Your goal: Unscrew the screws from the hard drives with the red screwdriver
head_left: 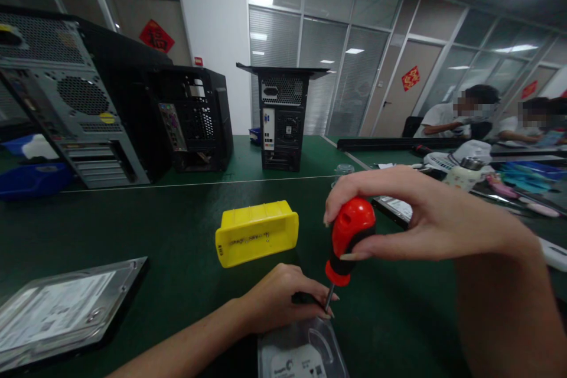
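Note:
My right hand (425, 218) is closed around the red and black handle of a screwdriver (348, 236), which stands nearly upright with its thin shaft pointing down. Its tip meets the top edge of a silver hard drive (303, 354) at the bottom of the view. My left hand (283, 301) rests with curled fingers on that drive's top edge, fingertips right beside the screwdriver shaft. What the left fingers pinch, if anything, is hidden.
A yellow plastic box (257, 233) lies on the green table (177, 260) just beyond my hands. Another hard drive (62, 307) lies at the lower left. Three open computer cases (283, 118) stand at the back. Two seated people (465, 112) and clutter occupy the right.

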`<state>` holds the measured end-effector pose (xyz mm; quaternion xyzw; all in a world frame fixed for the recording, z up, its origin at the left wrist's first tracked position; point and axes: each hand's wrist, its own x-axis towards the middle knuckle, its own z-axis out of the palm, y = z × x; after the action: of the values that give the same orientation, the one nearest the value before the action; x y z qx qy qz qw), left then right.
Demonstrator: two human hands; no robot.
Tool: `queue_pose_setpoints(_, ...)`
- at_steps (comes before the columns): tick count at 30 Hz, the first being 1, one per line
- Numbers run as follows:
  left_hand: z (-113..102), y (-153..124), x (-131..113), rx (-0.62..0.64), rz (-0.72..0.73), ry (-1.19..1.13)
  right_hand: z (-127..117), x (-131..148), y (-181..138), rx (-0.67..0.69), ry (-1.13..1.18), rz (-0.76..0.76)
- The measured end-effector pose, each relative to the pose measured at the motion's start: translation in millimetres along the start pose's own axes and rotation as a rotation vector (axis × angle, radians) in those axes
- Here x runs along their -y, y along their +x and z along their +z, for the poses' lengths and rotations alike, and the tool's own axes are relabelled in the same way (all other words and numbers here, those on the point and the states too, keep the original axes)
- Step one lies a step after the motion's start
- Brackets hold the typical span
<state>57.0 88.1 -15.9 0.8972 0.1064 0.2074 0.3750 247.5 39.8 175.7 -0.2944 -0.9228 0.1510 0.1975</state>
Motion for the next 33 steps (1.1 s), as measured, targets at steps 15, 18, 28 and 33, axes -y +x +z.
queue_pose_setpoints(15, -0.7, 0.3, -4.5, 0.004, -0.018, -0.002, 8.2, 0.7, 7.9, -0.002, 0.027, 0.041)
queue_pose_setpoints(18, -1.3, 0.5, -5.0, 0.008, -0.016, -0.031, 7.3, 0.9, 8.3, 0.017, 0.014, 0.023)
queue_pose_setpoints(28, 1.1, 0.8, -0.4, 0.004, -0.107, -0.256, 7.7, -0.6, 8.9, 0.046, 0.019, 0.029)
queue_pose_setpoints(33, 2.7, 1.5, 1.8, 0.011, -0.118, -0.279, 7.9, 2.1, 4.5, 0.061, -0.015, 0.025)
